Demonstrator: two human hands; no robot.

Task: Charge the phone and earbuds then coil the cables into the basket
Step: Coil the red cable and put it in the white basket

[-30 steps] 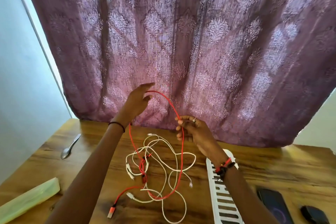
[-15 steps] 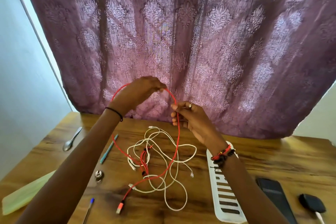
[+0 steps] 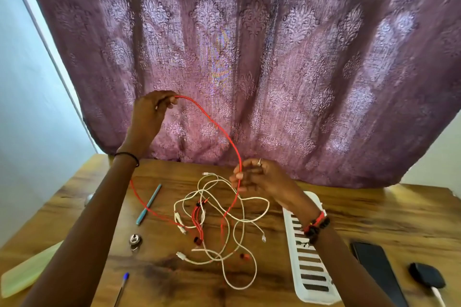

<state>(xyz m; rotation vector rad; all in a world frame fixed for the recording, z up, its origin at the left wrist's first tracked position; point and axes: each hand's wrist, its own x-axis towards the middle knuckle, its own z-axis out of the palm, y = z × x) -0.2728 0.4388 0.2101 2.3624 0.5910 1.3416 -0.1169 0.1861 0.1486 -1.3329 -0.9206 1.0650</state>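
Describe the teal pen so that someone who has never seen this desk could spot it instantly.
On the wooden table before the purple curtain, look just left of the tangle of white and red cables. The teal pen lies there slantwise, farther back than the other pen, which is dark with a blue tip near the front edge.

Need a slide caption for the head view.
Left hand and right hand hold a red cable arched above tangled white cables on a wooden table.

The left hand, raised high, and the lower right hand both pinch the red cable.
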